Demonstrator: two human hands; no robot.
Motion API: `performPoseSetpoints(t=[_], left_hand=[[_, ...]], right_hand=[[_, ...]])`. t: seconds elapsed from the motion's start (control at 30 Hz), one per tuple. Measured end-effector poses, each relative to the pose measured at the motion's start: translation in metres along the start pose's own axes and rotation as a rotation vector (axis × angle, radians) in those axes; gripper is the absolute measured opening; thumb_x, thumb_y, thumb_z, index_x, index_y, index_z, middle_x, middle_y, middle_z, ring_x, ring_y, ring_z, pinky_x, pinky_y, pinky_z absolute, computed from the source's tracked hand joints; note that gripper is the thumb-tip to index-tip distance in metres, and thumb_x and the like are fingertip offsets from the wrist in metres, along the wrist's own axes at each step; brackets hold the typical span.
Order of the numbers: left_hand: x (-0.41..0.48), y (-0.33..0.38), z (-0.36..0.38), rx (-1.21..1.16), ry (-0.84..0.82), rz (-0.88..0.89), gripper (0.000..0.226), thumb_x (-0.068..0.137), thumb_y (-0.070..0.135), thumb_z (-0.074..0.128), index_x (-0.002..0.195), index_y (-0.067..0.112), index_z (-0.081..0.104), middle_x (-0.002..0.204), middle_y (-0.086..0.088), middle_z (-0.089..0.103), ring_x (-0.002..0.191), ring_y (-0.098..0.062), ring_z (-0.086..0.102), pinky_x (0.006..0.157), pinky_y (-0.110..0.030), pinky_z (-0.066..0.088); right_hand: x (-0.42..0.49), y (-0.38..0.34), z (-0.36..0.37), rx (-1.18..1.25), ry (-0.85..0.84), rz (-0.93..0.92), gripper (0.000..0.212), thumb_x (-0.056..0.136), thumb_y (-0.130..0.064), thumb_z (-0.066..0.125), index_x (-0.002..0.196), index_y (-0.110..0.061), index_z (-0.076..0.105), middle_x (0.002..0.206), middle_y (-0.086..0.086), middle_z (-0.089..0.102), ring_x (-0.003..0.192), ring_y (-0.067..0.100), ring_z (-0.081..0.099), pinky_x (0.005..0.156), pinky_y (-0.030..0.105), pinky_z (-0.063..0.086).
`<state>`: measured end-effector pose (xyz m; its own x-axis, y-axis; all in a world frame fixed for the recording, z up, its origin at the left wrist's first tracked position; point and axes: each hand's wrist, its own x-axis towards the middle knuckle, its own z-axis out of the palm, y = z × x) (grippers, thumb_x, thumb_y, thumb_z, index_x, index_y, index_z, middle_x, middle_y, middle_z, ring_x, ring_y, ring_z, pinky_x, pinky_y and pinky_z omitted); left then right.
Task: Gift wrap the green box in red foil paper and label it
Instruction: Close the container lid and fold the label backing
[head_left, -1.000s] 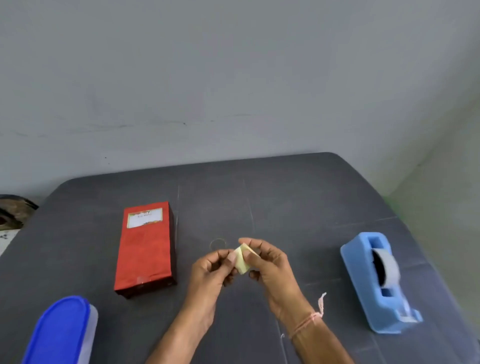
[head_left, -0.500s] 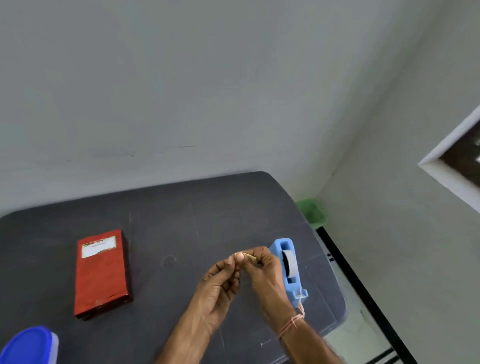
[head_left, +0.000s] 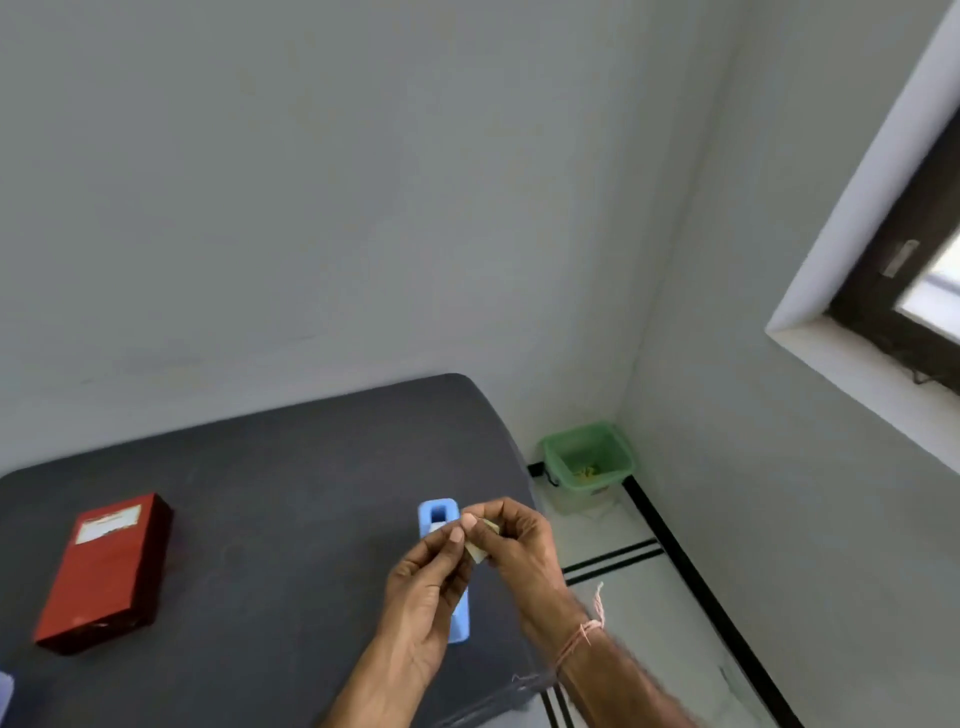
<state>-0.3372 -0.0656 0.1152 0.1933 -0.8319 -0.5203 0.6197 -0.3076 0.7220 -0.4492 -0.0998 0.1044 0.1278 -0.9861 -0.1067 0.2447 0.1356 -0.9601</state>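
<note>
Wrapped box: a flat rectangular box fully covered in red foil paper. It lies on its broad face at the left of the dark grey surface, with its long axis tilted slightly right. Label: a white rectangle with a decorated border, stuck across the top face near the far end. Pale yellow paper piece: small and creased, pinched between the fingertips of the left hand and right hand, well apart from the box.
</note>
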Motion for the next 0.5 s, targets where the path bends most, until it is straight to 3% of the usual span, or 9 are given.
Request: performPoseSetpoints(t=[0.17, 0.3, 0.5], left_hand=[[-0.013, -0.029, 0.067, -0.038, -0.015, -0.017, 0.029, 0.071, 0.004, 0.073, 0.1, 0.002, 0.074, 0.088, -0.008, 0.075, 0.076, -0.012, 0.07, 0.064, -0.018, 0.059], [-0.004, -0.042, 0.097, -0.036, -0.004, -0.074, 0.015, 0.084, -0.004, 0.069, 0.096, 0.003, 0.073, 0.08, -0.008, 0.075, 0.069, -0.012, 0.071, 0.062, -0.019, 0.06], [0.023, -0.062, 0.141, -0.078, -0.054, -0.133, 0.012, 0.081, 0.001, 0.071, 0.092, 0.003, 0.074, 0.075, -0.008, 0.072, 0.067, -0.014, 0.063, 0.057, -0.019, 0.058]], right_hand=[[-0.007, -0.034, -0.075, -0.091, -0.037, 0.001, 0.011, 0.094, -0.016, 0.072, 0.096, -0.008, 0.079, 0.094, 0.013, 0.078, 0.086, 0.015, 0.069, 0.074, 0.024, 0.052], [-0.005, -0.043, -0.11, -0.13, -0.062, 0.039, 0.025, 0.088, -0.005, 0.077, 0.112, -0.011, 0.077, 0.107, 0.007, 0.078, 0.106, 0.02, 0.073, 0.095, 0.033, 0.058], [0.026, -0.057, -0.142, -0.256, 0.132, -0.004, 0.01, 0.083, -0.007, 0.081, 0.09, -0.014, 0.082, 0.089, 0.002, 0.08, 0.089, 0.013, 0.076, 0.086, 0.031, 0.06]])
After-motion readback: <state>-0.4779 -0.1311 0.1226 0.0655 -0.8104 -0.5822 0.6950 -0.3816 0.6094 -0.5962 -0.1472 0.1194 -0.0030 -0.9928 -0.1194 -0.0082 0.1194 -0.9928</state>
